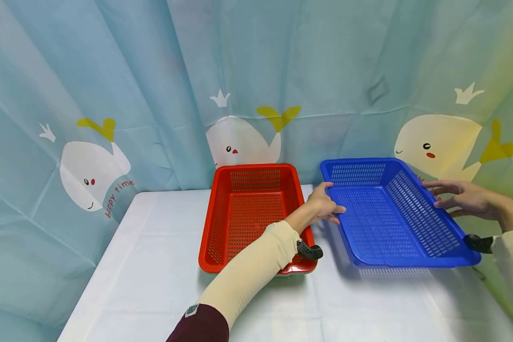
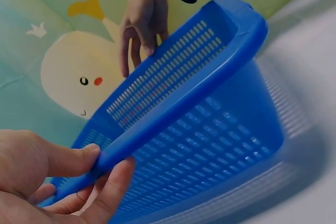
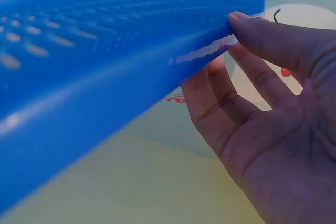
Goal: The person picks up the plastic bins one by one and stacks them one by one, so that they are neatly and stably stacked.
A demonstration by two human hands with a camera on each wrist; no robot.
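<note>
A blue perforated plastic basket (image 1: 380, 221) is on the right in the head view, with its shadow on the white cloth below. My left hand (image 1: 322, 203) pinches its left rim. In the left wrist view the thumb (image 2: 79, 160) lies on one side of that rim and the fingers curl under the other. On the opposite side, my right hand (image 1: 474, 199) holds the right rim. The right wrist view shows its thumb (image 3: 278, 43) on top of the rim and its fingers beneath. Whether the whole base is off the table cannot be told.
A red perforated basket (image 1: 256, 218) stands left of the blue one, with my left forearm (image 1: 252, 266) crossing over its right front part. Both are at a white-covered table (image 1: 154, 266). Behind hangs a light blue curtain (image 1: 325, 71) printed with whales.
</note>
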